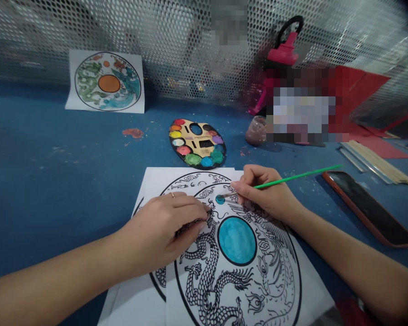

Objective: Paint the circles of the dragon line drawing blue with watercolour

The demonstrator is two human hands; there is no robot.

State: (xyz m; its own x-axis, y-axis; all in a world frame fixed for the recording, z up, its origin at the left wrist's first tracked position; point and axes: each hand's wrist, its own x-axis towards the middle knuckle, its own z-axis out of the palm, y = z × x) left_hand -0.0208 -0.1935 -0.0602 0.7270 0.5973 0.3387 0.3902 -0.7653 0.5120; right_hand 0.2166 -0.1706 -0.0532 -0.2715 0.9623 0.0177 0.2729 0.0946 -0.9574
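A white colouring sheet [279,276] with a black dragon-and-phoenix circle lies in front of me; its centre disc [237,240] is painted blue. My right hand [268,192] pinches a green paintbrush [299,175], whose tip rests on a small blue-painted circle [220,199] above the disc. My left hand [166,228] lies flat on the sheet's left part, fingers stretched out, a ring on one finger. More sheets lie under the top one.
An oval paint palette [197,144] with several colours sits beyond the sheet. A finished coloured print [107,81] leans on the mesh wall at back left. A phone [369,208], wooden sticks [377,160], a murky water jar [256,130] and a pink jug [285,50] are on the right.
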